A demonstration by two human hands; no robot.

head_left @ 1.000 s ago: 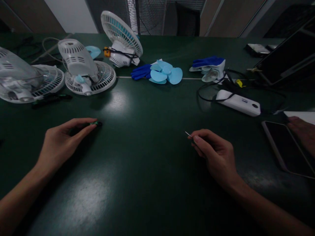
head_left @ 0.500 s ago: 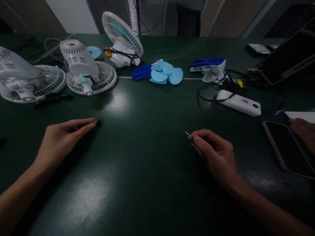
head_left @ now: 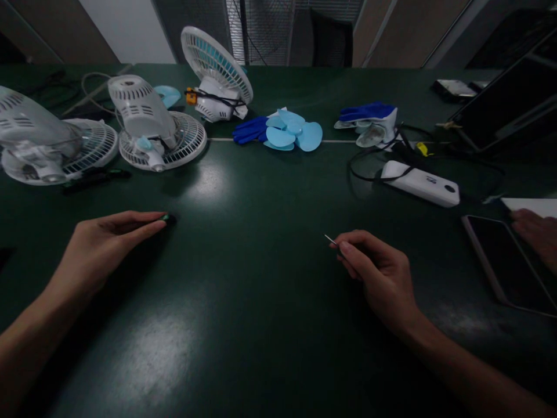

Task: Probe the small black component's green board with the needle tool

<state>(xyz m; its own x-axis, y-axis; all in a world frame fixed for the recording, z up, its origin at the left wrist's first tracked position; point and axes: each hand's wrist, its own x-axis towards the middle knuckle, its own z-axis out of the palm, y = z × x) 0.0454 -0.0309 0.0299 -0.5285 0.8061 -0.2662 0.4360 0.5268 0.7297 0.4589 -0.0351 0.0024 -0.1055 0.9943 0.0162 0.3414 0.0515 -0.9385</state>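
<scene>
My left hand (head_left: pixel 98 247) rests low over the dark green table, thumb and fingers pinched on a small green-and-black piece (head_left: pixel 166 217). Only its end shows past the fingertips, so its full shape is hidden. Across from it, my right hand (head_left: pixel 378 270) is closed on a thin metal shaft (head_left: pixel 329 238), like a screwdriver blade, which points up and to the left; the rest of it is covered by the fingers. The two hands are well apart. Beyond my left hand, a black-and-green tool (head_left: pixel 96 179) lies in front of the fans.
White fans (head_left: pixel 150 116) lie face down at the left, and another fan (head_left: pixel 217 75) stands tilted behind. A light-blue fan blade (head_left: pixel 293 130), gloves (head_left: pixel 369 119), a white corded device (head_left: pixel 420 183) and a phone (head_left: pixel 509 261) are about. Another person's hand (head_left: pixel 535 232) is at the right edge.
My left hand has drifted slightly left with the green-and-black piece, less of which shows. My right hand keeps its grip on the shaft and has barely moved.
</scene>
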